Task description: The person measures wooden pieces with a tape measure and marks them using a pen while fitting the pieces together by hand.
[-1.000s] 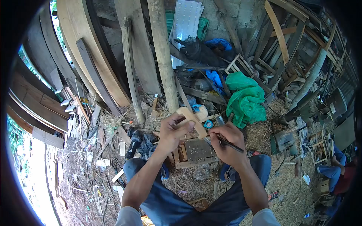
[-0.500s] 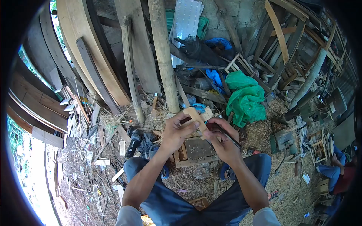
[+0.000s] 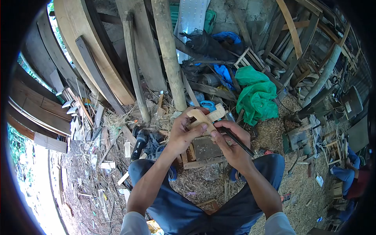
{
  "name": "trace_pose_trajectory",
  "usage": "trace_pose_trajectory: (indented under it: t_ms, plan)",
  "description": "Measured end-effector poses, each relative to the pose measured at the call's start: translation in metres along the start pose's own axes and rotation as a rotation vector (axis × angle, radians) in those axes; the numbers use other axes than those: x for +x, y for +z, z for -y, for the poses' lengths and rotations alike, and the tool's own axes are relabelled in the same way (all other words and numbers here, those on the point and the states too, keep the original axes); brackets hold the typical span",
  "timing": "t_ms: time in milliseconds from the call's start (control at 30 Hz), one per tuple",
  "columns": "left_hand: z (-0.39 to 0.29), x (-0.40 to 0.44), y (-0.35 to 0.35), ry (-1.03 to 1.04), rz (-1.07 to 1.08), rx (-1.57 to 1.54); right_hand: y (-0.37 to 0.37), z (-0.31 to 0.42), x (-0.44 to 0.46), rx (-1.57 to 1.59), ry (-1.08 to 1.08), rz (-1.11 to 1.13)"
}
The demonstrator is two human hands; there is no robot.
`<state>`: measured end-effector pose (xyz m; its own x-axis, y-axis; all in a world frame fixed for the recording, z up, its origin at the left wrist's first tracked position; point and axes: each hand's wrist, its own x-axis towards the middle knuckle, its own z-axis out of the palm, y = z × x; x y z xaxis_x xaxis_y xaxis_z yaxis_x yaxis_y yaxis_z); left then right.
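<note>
A pale, curved wooden piece (image 3: 202, 118) is held between both hands, above a wooden block stand (image 3: 204, 150). My left hand (image 3: 184, 131) grips its left side, thumb on the face. My right hand (image 3: 232, 143) is closed around a dark-handled tool (image 3: 238, 141), with its thumb against the piece's lower right end. The tool's working tip is hidden by the fingers. Another pale wooden part (image 3: 216, 114) projects at the upper right of the curved piece; whether the two are joined is unclear.
A bamboo pole (image 3: 169, 55) rises ahead. Green plastic (image 3: 255, 94) lies right of it, and a black power tool (image 3: 139, 147) lies at the left. Long boards (image 3: 94, 47) lean at the upper left. Another person (image 3: 350, 176) sits at the far right.
My right hand has shifted from holding the tool at the piece's lower end to gripping closer, thumb on the wood. The tool now slants across the fingers, and the view has moved slightly.
</note>
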<state>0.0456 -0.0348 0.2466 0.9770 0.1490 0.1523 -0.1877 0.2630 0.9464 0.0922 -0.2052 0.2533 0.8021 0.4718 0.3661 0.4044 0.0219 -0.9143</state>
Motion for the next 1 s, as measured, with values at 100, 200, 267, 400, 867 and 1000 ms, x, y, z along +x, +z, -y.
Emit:
trace_pose_trajectory:
  t_ms: [100, 200, 267, 400, 867, 1000]
  plan:
    - [-0.0005, -0.0012, 0.0014, 0.011, -0.012, -0.005, 0.0016, 0.0032, 0.0005, -0.046, -0.053, -0.025]
    - [-0.0025, -0.0009, 0.0020, -0.006, 0.005, -0.050, 0.0010, 0.0049, 0.0007, -0.060, -0.076, -0.024]
    - [-0.0005, -0.0001, 0.0010, 0.030, 0.018, -0.026, -0.0022, 0.0064, 0.0011, -0.105, -0.084, 0.016]
    - [0.0012, 0.0003, -0.0026, 0.018, 0.047, 0.005, -0.0023, 0.0049, 0.0012, -0.113, -0.095, 0.035]
    - [-0.0033, -0.0005, 0.0008, 0.016, 0.037, -0.040, -0.0024, 0.0028, -0.0006, -0.053, -0.054, 0.038]
    - [-0.0009, -0.0003, -0.0011, 0.019, 0.040, -0.042, -0.0028, 0.0020, -0.0004, -0.053, -0.053, 0.039]
